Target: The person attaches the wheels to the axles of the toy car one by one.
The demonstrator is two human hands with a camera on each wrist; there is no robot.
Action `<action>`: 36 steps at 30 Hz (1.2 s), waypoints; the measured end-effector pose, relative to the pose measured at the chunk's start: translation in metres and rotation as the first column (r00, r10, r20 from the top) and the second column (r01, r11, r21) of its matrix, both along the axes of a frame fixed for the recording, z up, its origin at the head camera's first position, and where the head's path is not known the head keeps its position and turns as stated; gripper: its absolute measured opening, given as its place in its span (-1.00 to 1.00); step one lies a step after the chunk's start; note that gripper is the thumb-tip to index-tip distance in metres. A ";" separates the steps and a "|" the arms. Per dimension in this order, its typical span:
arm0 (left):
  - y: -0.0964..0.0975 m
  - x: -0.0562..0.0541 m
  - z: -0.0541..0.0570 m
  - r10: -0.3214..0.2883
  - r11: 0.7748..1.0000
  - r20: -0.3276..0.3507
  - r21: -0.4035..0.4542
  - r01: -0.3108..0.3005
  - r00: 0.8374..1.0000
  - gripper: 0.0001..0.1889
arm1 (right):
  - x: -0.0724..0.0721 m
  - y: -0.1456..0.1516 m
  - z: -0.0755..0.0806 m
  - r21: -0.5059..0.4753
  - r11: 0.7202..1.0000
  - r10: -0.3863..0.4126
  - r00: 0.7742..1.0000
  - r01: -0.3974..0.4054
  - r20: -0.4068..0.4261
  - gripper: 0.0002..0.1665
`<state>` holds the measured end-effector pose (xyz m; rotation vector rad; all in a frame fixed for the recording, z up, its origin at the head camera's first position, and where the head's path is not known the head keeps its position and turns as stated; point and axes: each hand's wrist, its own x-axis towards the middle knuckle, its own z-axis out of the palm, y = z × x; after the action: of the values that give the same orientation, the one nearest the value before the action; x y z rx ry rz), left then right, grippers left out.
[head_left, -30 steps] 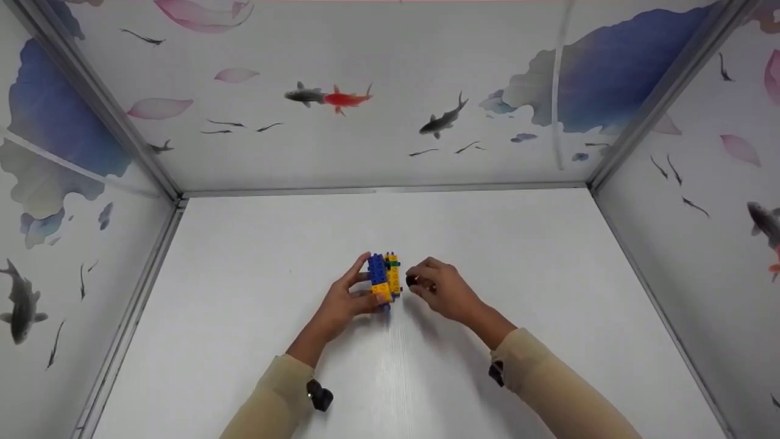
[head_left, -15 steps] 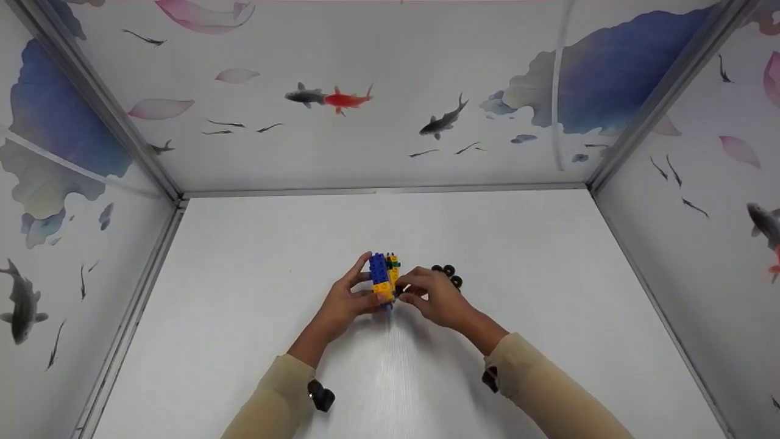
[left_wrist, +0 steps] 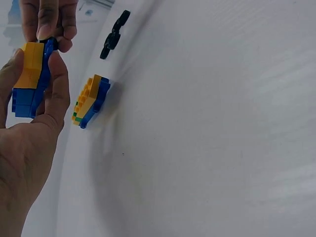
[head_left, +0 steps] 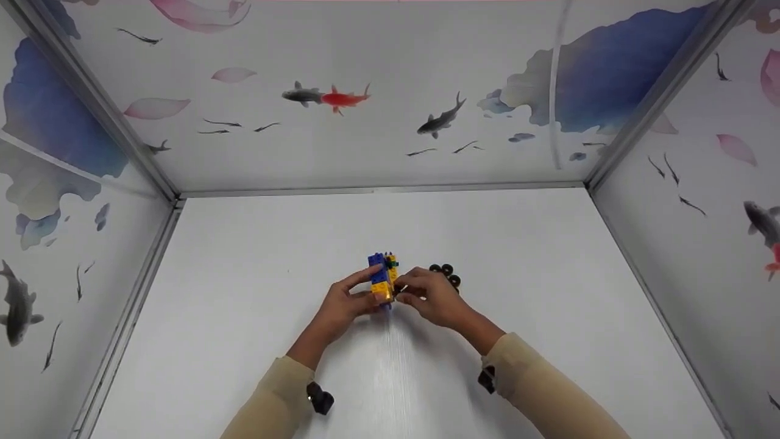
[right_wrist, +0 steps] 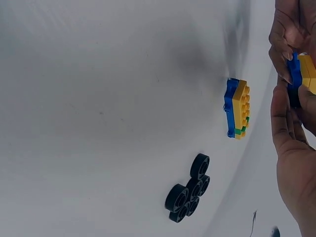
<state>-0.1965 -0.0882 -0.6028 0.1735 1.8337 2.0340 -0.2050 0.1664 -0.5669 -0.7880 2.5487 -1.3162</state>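
Observation:
My left hand (head_left: 347,305) grips a blue and yellow toy-brick build (head_left: 378,271), thumb on one side and fingers on the other. Black wheel (left_wrist: 55,44) is pinched by my right hand (head_left: 434,296) against the blue edge of that build; in the head view the fingers mostly hide it. Beside the held build lies a second toy-brick build (right_wrist: 241,108), yellow on a blue base with a green piece. It rests on the table, touched by neither hand. The right wrist view shows both hands (right_wrist: 298,168) meeting at the held build.
Several black wheels (right_wrist: 177,198) lie grouped on the white table (head_left: 274,244), just beyond the right hand. Printed panels with metal frame edges (head_left: 390,191) enclose the table at the back and both sides.
My right hand has moved left with the black wheel up to the held build, uncovering the loose wheels. A left-hand finger has shifted from the build's far end onto its blue part.

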 end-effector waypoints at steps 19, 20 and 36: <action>0.002 0.004 0.000 0.078 0.984 0.021 0.157 -0.081 0.997 -0.71 | 0.003 -0.005 0.003 -0.106 0.994 -0.034 0.997 0.042 0.074 -0.62; 0.002 0.004 0.000 0.078 0.985 0.020 0.152 -0.080 0.997 -0.71 | 0.004 -0.005 0.003 -0.106 0.994 -0.035 0.997 0.042 0.069 -0.62; 0.001 0.002 0.003 0.088 0.985 0.023 0.145 -0.090 0.996 -0.79 | 0.004 -0.009 0.004 -0.112 0.992 -0.046 0.996 0.054 0.073 -0.62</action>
<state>-0.1949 -0.0867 -0.6002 0.1163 1.7112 2.2252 -0.2012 0.1575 -0.5634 -0.6885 2.4725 -1.4885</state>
